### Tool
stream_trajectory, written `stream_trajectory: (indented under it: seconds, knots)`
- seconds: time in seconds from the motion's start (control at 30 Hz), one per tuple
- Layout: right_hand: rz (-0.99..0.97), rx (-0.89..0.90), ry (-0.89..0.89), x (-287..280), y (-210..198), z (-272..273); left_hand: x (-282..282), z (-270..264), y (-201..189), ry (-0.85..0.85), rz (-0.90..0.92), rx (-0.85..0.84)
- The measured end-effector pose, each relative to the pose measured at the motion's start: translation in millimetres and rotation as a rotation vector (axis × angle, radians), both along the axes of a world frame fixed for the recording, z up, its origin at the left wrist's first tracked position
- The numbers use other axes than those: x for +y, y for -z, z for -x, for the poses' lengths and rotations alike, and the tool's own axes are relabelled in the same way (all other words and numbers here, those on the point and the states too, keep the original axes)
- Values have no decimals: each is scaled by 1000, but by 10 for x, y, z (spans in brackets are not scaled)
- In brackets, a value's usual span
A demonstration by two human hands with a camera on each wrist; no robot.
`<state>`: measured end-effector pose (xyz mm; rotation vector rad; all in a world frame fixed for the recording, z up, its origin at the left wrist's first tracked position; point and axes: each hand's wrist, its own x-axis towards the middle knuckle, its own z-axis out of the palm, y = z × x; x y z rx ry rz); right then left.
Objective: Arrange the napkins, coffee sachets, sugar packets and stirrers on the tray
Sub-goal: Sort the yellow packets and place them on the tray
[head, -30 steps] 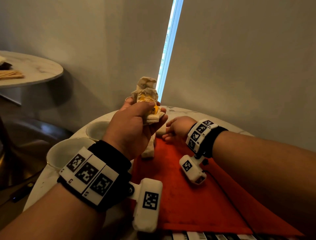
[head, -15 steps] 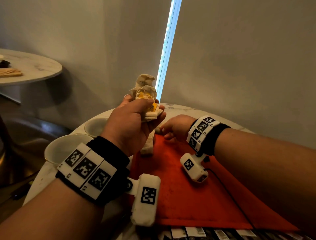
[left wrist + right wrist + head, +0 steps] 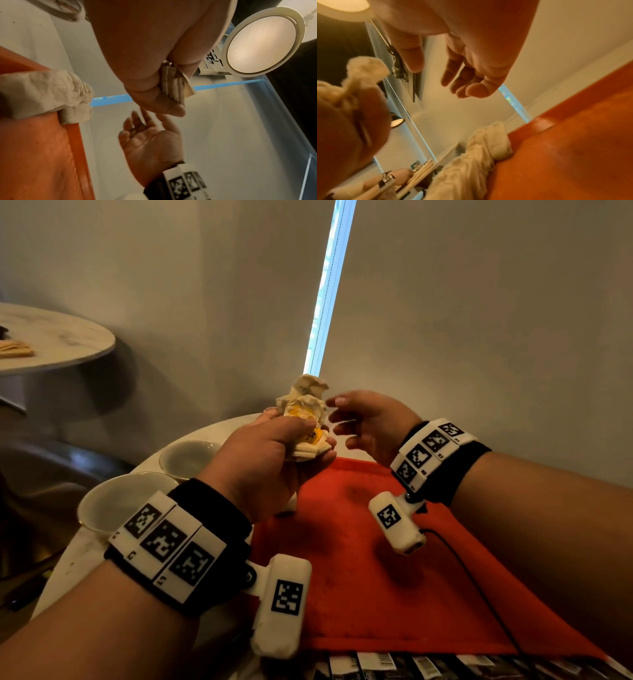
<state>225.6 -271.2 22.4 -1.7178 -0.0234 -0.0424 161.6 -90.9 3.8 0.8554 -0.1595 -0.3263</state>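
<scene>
Napkins first: only one crumpled napkin (image 3: 481, 146) sits on the red tray (image 3: 394, 577), at its far-left corner, partly draped over the rim. Task looks early; most of the tray floor is bare.

Left to right:
- Two white cups (image 3: 116, 501) on the worktop (image 3: 78, 559) left of the tray, not part of the job.
- Left hand (image 3: 260, 463): grip clenched round a wad of crumpled napkins (image 3: 305, 416) with a yellow sachet in it, held above the tray's far edge.
- Right hand (image 3: 370, 422): grip released, fingers loose, just beside the wad, touching nothing.
- Barcoded sachets (image 3: 411, 664) in a row at the near edge, off the tray.

Left to do, by my read: remaining napkins, all sachets, sugar. Stirrers not clearly identifiable.
</scene>
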Motion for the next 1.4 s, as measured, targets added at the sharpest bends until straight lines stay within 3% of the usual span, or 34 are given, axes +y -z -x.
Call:
stream_trajectory:
  seconds: [0.2, 0.43, 0.87, 1.07, 1.2, 1.4]
  knots:
    - [-53, -79, -129, 62, -145, 172, -31, 49, -1, 55, -22, 1]
    - [-19, -124, -3, 116, -119, 159, -38, 24, 29, 84, -60, 41]
    - [-30, -132, 85, 44, -134, 159, -18, -30, 38, -39, -93, 67]
    - [168, -67, 190, -73, -37, 59, 8, -47, 2, -152, -71, 19]
    - [268, 37, 154, -52, 93, 37, 22, -53, -2, -169, -78, -8]
    - [35, 20, 192, 17, 68, 16, 15, -40, -8, -149, -106, 41]
